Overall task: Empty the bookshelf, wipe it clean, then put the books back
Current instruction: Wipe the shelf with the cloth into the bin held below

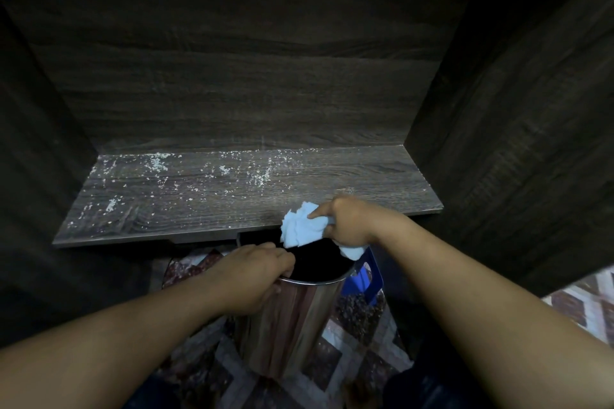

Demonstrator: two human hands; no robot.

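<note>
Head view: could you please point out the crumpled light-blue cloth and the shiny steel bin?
crumpled light-blue cloth (300, 227), head view, middle of the wad.
shiny steel bin (299, 319), head view, front wall.

Dim, grainy; dark corners, wide-angle bending at edges, soft focus, faint sheen on steel.

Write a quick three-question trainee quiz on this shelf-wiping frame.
1. True or false: white specks litter the shelf.
2. Which hand holds the light blue cloth? A) left B) right C) neither
3. Fill in: the left hand grips the rim of the metal ____, held below the shelf's front edge.

Key: 1 true; 2 B, the right hand; 3 bin.
</note>
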